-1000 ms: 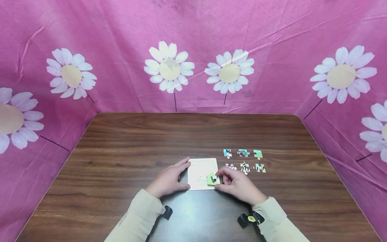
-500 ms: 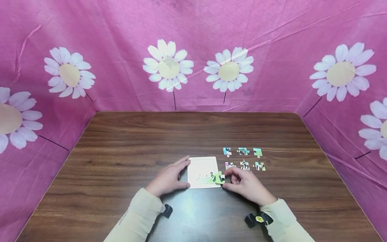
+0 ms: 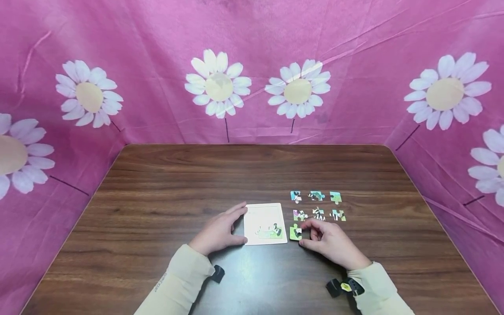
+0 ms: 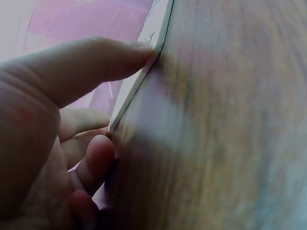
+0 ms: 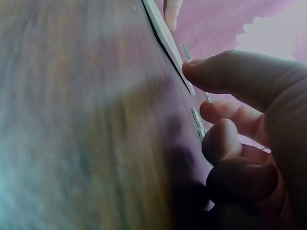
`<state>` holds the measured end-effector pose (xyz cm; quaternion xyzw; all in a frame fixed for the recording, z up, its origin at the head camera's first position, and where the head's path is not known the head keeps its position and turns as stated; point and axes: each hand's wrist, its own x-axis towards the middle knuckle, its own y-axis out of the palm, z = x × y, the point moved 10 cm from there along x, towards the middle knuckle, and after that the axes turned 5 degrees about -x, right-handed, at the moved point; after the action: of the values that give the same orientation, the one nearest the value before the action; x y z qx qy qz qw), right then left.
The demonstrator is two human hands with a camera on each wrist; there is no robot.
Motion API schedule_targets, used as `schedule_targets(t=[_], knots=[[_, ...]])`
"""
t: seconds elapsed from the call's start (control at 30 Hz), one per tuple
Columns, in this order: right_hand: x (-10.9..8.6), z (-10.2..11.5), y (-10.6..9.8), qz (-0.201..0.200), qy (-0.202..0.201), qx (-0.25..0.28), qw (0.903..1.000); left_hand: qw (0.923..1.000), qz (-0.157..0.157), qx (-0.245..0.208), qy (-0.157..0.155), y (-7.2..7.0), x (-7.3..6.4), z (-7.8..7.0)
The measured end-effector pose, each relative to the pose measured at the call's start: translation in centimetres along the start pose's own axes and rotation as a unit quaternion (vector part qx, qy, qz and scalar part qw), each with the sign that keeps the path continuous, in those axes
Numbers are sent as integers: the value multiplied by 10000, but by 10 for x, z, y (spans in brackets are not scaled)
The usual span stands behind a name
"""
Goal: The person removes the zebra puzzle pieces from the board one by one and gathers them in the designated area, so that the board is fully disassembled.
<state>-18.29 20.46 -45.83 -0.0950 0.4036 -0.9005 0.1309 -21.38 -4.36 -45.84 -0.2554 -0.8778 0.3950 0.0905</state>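
A square white puzzle board (image 3: 261, 218) lies on the table. My left hand (image 3: 218, 232) rests at its left edge, thumb near the front corner and index finger near the back one. In the left wrist view the thumb (image 4: 115, 60) touches the board's edge. My right hand (image 3: 332, 245) pinches a green puzzle piece (image 3: 294, 233) with a black-and-white print between thumb and index finger, just right of the board. In the right wrist view that piece (image 5: 185, 51) appears as a thin, tilted edge. Another green piece (image 3: 277, 232) lies in the board's front right corner.
Several loose puzzle pieces lie in two rows behind my right hand, among them a green one (image 3: 335, 197) and a zebra-striped one (image 3: 318, 214). A pink cloth (image 3: 260, 39) with white daisies hangs around the wooden table (image 3: 177, 175).
My right hand has moved right with the green piece, off the board's front right area and past its edge. The piece beneath it has come into view. The left hand stays put.
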Motion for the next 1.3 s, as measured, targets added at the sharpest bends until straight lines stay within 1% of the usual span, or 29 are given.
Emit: schedule_targets(t=[0.13,0.23,0.3,0.37,0.6,0.73,0.87,1.1,1.2,1.3], knots=[[-1,0,-4,21,76,-463,9989,10000,-36,49,-7,0,0,2],[-2,-2,-7,76,243,-638,9976,10000,-36,90,14,0,0,2],[-3,-3,-7,163,345,-613,9974,9999,-26,128,20,0,0,2],[-2,-2,-8,214,363,-577,9974,9999,-30,149,37,-1,0,1],[1,5,-12,59,81,-588,9982,9998,-109,142,-59,-7,-1,1],[1,6,-10,102,62,-611,9981,9998,-100,162,-75,-7,-3,3],[-1,5,-9,104,60,-584,9982,9998,-64,193,-52,-6,-3,1],[-2,0,-11,-52,97,-97,9999,9999,25,156,58,-1,2,-2],[2,8,-8,-54,-43,-42,10000,9999,22,149,74,0,2,-2],[7,22,-2,5,-263,-154,9995,9998,35,178,28,0,1,0]])
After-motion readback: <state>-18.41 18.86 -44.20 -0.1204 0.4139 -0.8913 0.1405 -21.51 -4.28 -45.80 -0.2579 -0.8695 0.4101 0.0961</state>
